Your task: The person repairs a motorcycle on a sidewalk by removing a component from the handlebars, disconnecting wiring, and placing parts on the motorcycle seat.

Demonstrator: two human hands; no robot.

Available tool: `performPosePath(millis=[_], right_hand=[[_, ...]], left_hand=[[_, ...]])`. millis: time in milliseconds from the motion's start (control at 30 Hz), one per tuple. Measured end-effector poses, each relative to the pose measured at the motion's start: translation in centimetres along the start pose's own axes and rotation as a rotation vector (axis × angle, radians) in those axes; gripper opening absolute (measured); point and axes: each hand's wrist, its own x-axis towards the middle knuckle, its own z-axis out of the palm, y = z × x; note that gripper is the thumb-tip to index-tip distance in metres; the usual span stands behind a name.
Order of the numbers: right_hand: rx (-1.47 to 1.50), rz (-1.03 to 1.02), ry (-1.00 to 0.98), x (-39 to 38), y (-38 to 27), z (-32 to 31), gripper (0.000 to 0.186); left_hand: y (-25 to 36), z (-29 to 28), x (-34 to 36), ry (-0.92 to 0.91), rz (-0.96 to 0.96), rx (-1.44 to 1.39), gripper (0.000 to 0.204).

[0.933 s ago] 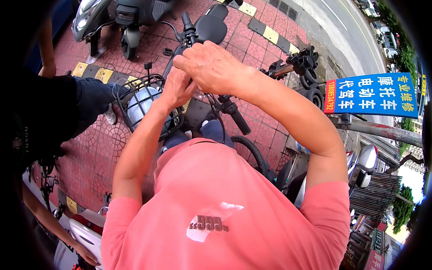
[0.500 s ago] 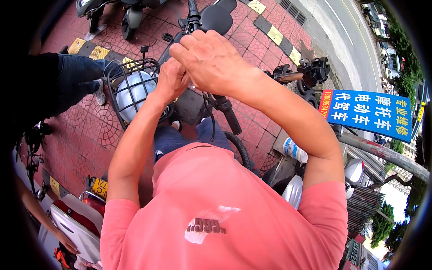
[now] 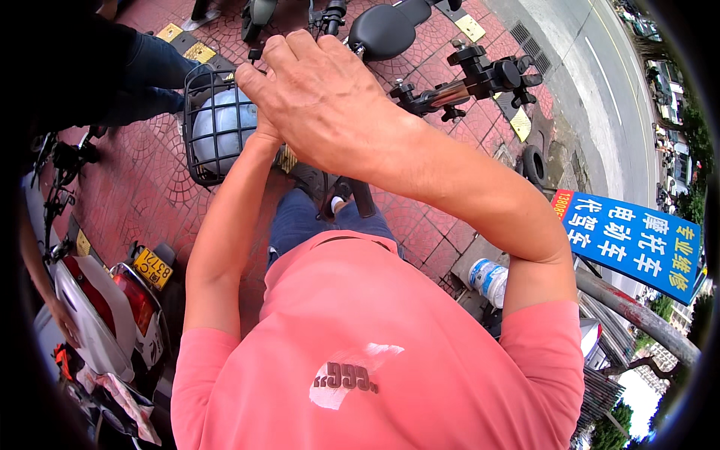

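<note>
My right hand (image 3: 319, 97) is held out in front of me, back upward, with its fingers curled down and the tips out of sight. My left hand (image 3: 268, 129) is underneath it, and only its wrist edge shows, so its fingers are hidden. Whatever lies between the two hands cannot be seen. Just left of them is a black wire basket (image 3: 189, 139) with a rounded, silver-grey object (image 3: 225, 124) inside. Beyond my right hand's knuckles stands a black handlebar stem (image 3: 330, 16). A black grip (image 3: 363, 199) shows below my right wrist.
A black seat (image 3: 382, 34) is ahead, and a handlebar with clamps (image 3: 487, 75) to the right. Someone in dark jeans (image 3: 161, 64) stands at left; another person's hand (image 3: 64, 322) is by a white scooter (image 3: 90, 311). A blue sign (image 3: 630, 240) and white bucket (image 3: 487, 279) are at right.
My right hand has slid over my left, now covering most of it. The view has shifted: the clamp-fitted handlebar appears higher and further left, while the scooter at lower left shows more.
</note>
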Motion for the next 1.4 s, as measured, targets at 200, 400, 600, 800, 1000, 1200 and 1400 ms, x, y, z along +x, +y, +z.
performPosePath(millis=[200,400,600,800,1000,1200,1400], right_hand=[[0.766,-0.084,-0.668,-10.1,1.7,-11.1,0.039],[0.703,0.554,-0.645,-15.5,13.4,-13.4,0.03],[0.714,0.213,-0.265,-6.7,21.2,-3.0,0.031],[0.203,-0.393,-0.195,4.0,13.2,1.8,0.056],[0.176,-0.641,-0.257,8.0,12.1,4.6,0.042],[0.359,-0.912,-0.261,8.9,13.5,4.8,0.02],[0.523,-1.174,-0.264,11.2,13.8,6.5,0.016]], left_hand=[[-1.1,0.9,-1.1,0.13,0.139,0.094,0.025],[0.4,2.2,-2.1,0.271,0.122,0.186,0.032],[1.4,2.4,-2.2,0.312,-0.045,0.282,0.033],[3.6,3.7,-2.1,0.354,-0.123,0.388,0.029],[4.6,3.8,-1.4,0.394,-0.173,0.352,0.029],[4.4,4.8,-2.6,0.367,-0.292,0.295,0.028],[6.4,4.9,-3.0,0.481,-0.399,0.186,0.02]])
